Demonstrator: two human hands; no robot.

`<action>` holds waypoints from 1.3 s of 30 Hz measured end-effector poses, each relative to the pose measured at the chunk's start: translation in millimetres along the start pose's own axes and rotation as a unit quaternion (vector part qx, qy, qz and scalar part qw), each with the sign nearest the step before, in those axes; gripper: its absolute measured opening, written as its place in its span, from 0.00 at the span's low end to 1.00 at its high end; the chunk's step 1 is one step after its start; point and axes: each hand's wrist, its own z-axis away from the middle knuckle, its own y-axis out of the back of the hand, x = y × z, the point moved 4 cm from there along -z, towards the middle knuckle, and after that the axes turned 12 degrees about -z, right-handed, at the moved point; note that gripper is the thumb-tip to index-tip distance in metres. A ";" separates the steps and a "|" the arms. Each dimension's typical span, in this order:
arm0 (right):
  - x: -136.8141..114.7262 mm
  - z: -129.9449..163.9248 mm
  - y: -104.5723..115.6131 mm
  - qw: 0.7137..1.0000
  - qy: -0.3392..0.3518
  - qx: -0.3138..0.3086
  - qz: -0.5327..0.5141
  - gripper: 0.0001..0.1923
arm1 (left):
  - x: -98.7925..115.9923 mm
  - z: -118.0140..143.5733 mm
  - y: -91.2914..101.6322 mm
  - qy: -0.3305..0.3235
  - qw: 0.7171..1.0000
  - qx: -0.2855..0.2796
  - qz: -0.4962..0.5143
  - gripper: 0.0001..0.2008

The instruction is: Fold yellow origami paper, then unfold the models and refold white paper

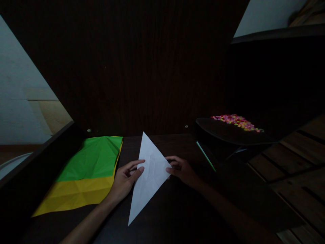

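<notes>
step: white paper triangle [149,176] is being folded on the tabletop [182,210] | left hand [125,179] spread flat on it | right hand [181,171] pinching its corner | next: crease must be pressed flat

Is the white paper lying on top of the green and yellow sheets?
No, the white paper lies on the dark table, beside the green and yellow sheets.
</notes>
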 end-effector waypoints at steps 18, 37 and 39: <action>2.4 -4.4 11.2 0.996 0.028 0.083 0.005 0.14 | -1.5 -4.3 -0.1 0.001 0.999 -0.013 0.045 0.12; -5.2 -4.4 13.1 0.990 0.088 0.107 -0.029 0.11 | -3.9 -3.3 2.2 -0.006 0.999 -0.023 -0.022 0.13; -4.2 -4.9 13.0 0.989 0.071 0.121 -0.050 0.14 | -5.2 -4.1 1.9 -0.003 1.000 -0.019 -0.001 0.15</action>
